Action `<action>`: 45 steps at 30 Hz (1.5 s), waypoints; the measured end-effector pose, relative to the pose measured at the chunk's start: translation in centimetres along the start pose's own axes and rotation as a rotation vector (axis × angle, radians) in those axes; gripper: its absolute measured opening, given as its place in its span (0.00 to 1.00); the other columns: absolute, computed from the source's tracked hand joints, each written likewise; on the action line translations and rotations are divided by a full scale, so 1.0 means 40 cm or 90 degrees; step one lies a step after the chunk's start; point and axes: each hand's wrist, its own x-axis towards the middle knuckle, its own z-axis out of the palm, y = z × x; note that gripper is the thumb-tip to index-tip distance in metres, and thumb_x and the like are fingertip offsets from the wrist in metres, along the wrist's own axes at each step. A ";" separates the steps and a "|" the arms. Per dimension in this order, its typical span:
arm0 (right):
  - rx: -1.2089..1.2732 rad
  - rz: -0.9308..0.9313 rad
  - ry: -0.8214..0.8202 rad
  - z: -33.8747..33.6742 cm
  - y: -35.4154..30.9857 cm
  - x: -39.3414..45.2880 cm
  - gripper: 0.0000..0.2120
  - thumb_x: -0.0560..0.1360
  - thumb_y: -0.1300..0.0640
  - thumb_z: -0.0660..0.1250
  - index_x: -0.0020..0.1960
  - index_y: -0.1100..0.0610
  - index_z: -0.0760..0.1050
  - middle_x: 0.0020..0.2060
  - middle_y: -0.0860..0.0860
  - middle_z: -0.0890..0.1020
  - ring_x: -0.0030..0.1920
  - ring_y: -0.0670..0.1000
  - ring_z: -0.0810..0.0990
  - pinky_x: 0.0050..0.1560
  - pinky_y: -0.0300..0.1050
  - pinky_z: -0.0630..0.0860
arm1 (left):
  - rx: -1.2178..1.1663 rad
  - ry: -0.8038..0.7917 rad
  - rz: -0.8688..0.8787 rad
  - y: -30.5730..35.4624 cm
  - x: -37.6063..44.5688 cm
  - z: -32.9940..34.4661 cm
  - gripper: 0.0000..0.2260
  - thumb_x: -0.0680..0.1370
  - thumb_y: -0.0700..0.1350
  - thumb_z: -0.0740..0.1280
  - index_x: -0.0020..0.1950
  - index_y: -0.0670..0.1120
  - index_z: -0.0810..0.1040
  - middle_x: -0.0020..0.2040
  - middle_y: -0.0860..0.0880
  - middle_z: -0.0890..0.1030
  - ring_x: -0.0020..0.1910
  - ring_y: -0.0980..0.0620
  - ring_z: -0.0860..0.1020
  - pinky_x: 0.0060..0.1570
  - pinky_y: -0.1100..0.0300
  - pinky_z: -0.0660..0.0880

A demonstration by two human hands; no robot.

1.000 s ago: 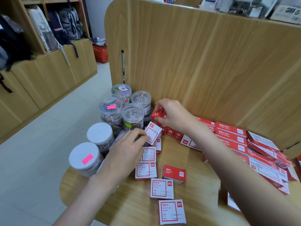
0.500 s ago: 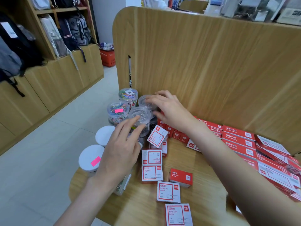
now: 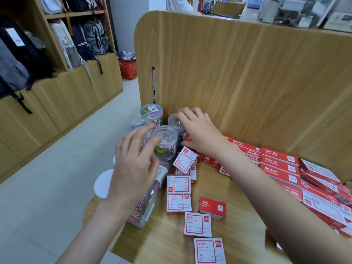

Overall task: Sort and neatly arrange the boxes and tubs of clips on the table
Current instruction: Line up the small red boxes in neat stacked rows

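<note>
Head view looks down on a wooden worktop point(image 3: 238, 202) backed by a tall curved wooden partition point(image 3: 247, 73).

Long red staple boxes point(image 3: 279, 165) lie stacked in rows along the right, at least 8 of them, the pile running out of the right edge so the full count cannot be told. Small red and white paper clip boxes point(image 3: 198, 224) lie scattered in the middle: 5 lie flat or on a side in plain sight, 1 more point(image 3: 185, 159) leans tilted against the tubs, and others behind it are half covered.

4 clear round tubs stand upright in the back left corner, just beside the partition. 2 hold coloured clips point(image 3: 151, 113) and 2 hold silver clips point(image 3: 165, 142). 1 longer clear tub of coloured clips point(image 3: 146, 204) lies on its side at the left edge, partly under the left forearm. 2 white lids point(image 3: 102, 184) peek out behind the left hand; what they cap is hidden.

Left hand point(image 3: 136, 162) hovers with fingers spread and loosely bent, its fingertips at the front tub of silver clips, gripping nothing that shows. Right hand point(image 3: 198, 130) rests with curled fingers on the lid of the rear silver tub point(image 3: 174, 121), thumb low beside a small red box; whether it truly grips the tub cannot be told.
</note>
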 end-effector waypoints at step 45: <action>0.268 0.081 0.020 -0.067 0.049 -0.070 0.29 0.68 0.58 0.73 0.66 0.55 0.67 0.60 0.50 0.74 0.61 0.52 0.65 0.61 0.40 0.61 | 0.005 -0.305 -0.094 -0.077 0.144 0.036 0.37 0.68 0.58 0.38 0.74 0.50 0.60 0.75 0.53 0.59 0.74 0.57 0.53 0.70 0.58 0.40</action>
